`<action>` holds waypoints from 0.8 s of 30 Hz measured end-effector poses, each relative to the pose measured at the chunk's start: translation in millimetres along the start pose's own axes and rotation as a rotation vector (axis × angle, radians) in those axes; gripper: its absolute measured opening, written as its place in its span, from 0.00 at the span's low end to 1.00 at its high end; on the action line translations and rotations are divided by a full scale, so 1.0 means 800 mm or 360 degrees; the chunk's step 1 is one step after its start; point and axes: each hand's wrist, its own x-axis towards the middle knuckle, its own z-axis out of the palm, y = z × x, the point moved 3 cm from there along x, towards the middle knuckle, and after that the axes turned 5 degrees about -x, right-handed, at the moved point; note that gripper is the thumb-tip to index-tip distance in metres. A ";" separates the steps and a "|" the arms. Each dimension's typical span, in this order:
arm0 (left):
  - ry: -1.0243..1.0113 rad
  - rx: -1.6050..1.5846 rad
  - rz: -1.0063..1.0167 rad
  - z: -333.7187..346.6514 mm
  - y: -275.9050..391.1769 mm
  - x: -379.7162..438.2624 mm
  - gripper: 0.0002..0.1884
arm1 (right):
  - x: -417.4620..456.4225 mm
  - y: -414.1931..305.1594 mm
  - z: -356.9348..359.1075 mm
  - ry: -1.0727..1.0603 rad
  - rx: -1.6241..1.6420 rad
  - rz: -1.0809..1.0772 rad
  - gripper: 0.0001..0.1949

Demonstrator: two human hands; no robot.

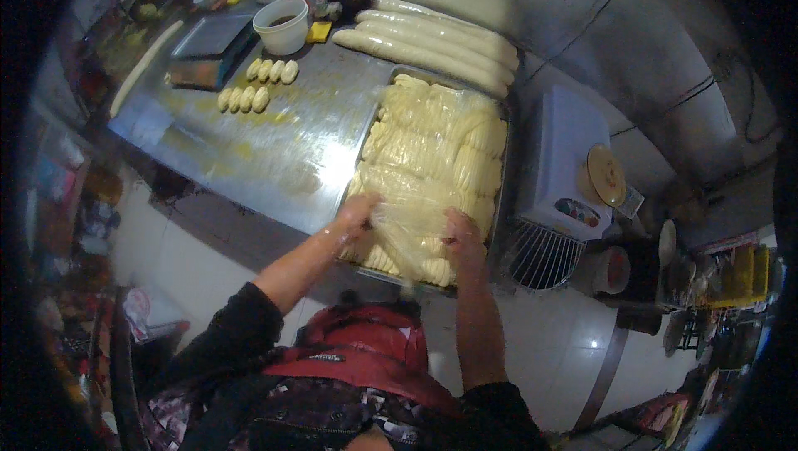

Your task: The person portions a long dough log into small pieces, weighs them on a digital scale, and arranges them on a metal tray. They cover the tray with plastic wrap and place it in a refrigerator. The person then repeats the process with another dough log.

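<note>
Rows of pale dough pieces [477, 167] fill a rectangular metal tray [363, 273] in front of me. Clear plastic film [414, 192] lies over much of the dough, wrinkled and shiny. My left hand [360, 213] grips the film near the tray's left side, fingers closed. On the right, my right hand [460, 229] pinches the film over the dough, its fingertips partly hidden. Between the hands the film is stretched, and a loose part hangs towards the tray's near edge. Long dough rolls [424, 46] under film lie behind the tray.
Small dough pieces [243, 100] sit in two rows on the metal table [299, 133]. Behind them are a scale [212, 36], a white tub [282, 27] with dark contents and a yellow scraper [319, 32]. A white box-like appliance [561, 158] and a wire rack [547, 254] stand right of the tray.
</note>
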 end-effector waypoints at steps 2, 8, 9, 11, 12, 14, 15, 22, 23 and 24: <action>0.0007 0.0020 0.0052 -0.031 0.012 -0.009 0.17 | -0.027 0.043 -0.069 -0.0292 0.0576 0.0043 0.14; 0.0238 0.0243 -0.0471 -0.075 0.026 -0.033 0.19 | -0.067 0.018 -0.030 -0.0051 -0.0783 0.0102 0.14; 0.0243 0.0340 -0.0433 -0.080 0.023 -0.038 0.18 | -0.071 0.034 -0.026 -0.0103 -0.0808 0.0091 0.14; 0.0097 0.0939 -0.0221 -0.134 -0.020 -0.022 0.17 | -0.079 0.033 -0.007 -0.0089 -0.0874 0.0097 0.15; 0.0141 0.0984 -0.0174 -0.132 -0.016 -0.025 0.17 | -0.087 0.024 -0.003 0.0012 -0.0917 0.0137 0.16; 0.0380 0.0811 -0.0143 -0.134 -0.010 -0.039 0.17 | -0.096 0.064 -0.033 0.0530 -0.0329 0.0792 0.16; 0.0486 0.0461 -0.0109 -0.124 -0.001 -0.052 0.17 | -0.103 0.074 -0.047 0.0636 -0.0437 0.0917 0.17; 0.0813 0.0465 -0.0090 -0.158 -0.011 -0.075 0.17 | -0.161 0.140 -0.170 0.0896 -0.1670 0.0525 0.16; 0.0802 0.0447 -0.0123 -0.165 -0.012 -0.080 0.17 | -0.159 0.119 -0.144 0.0924 -0.1467 0.0317 0.16; 0.0779 0.0424 -0.0170 -0.167 -0.011 -0.091 0.17 | -0.163 0.078 -0.110 0.0953 -0.1271 0.0131 0.16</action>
